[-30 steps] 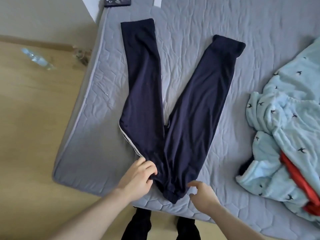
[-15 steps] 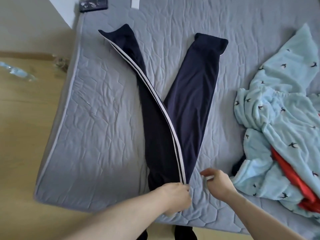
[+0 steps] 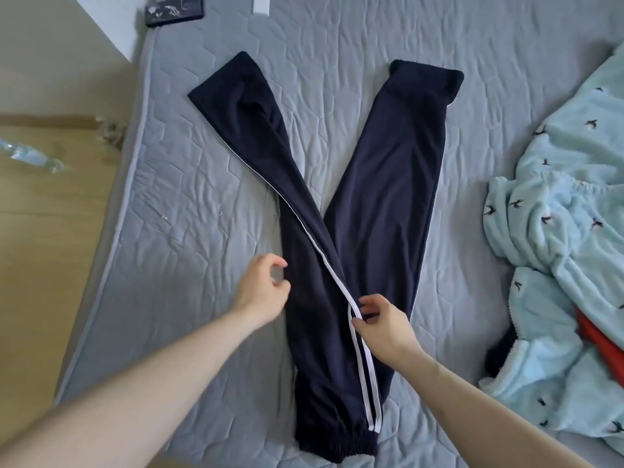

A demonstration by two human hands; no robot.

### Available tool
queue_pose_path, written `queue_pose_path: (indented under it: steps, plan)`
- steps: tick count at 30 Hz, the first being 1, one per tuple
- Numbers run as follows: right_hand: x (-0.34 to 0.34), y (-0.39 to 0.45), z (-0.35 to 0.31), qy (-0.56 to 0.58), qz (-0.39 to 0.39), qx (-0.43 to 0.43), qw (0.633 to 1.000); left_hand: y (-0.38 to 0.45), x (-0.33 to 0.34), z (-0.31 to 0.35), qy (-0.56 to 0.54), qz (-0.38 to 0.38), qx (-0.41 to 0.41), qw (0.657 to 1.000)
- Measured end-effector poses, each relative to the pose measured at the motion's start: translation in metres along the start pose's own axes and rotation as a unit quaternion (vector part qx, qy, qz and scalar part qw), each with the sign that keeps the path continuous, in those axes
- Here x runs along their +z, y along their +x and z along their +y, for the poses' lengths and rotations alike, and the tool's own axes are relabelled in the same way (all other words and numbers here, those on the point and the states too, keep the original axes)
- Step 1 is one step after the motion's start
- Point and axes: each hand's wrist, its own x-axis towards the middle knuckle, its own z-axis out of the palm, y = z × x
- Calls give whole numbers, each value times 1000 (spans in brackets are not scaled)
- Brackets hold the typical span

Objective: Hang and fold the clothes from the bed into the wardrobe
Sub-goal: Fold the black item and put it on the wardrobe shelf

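Navy track pants (image 3: 381, 184) with white side stripes lie flat on the grey quilted mattress (image 3: 189, 211), spread in a V with the joined end and elastic hem nearest me. The left part is turned over, so its double stripe runs down the middle. My left hand (image 3: 261, 290) hovers at the pants' left edge, fingers curled and apart, holding nothing. My right hand (image 3: 383, 320) pinches the fabric at the white stripe between thumb and forefinger.
A heap of light blue bird-print fleece (image 3: 557, 231) with a red garment (image 3: 601, 336) tucked in it fills the bed's right side. A black box (image 3: 175, 10) lies at the mattress's far corner. A plastic bottle (image 3: 30, 158) lies on the wooden floor (image 3: 44, 251) to the left.
The left part of the pants was turned over to the right, bringing its stripe to the middle. My left hand let go and moved left; my right hand took hold at the stripe.
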Motion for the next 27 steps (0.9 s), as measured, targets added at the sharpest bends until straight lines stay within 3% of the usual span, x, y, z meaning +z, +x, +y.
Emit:
queue_pose_path:
  steps: [4,10,15,19,21,22,24,27]
  plan:
    - [21,27,-15,-24,13,-4,1000,74,-25,-4,-1,31,-77,997]
    - [35,43,1,-89,36,24,995,148,-24,40,-130,48,-140,980]
    - [29,45,22,3,-11,-28,1000,177,-9,70,-287,30,-217,932]
    - [12,36,36,62,-60,-52,995,190,-2,98,-327,60,-222,917]
    - [3,31,41,96,-66,-49,992,189,0,122,-327,88,-188,922]
    - [-2,28,43,120,-65,-44,990,189,2,136,-282,109,-152,941]
    - [-9,24,45,170,-61,-33,983,182,7,168,-141,147,-29,979]
    - [-13,20,49,207,-65,-6,976,164,26,220,-8,139,176,975]
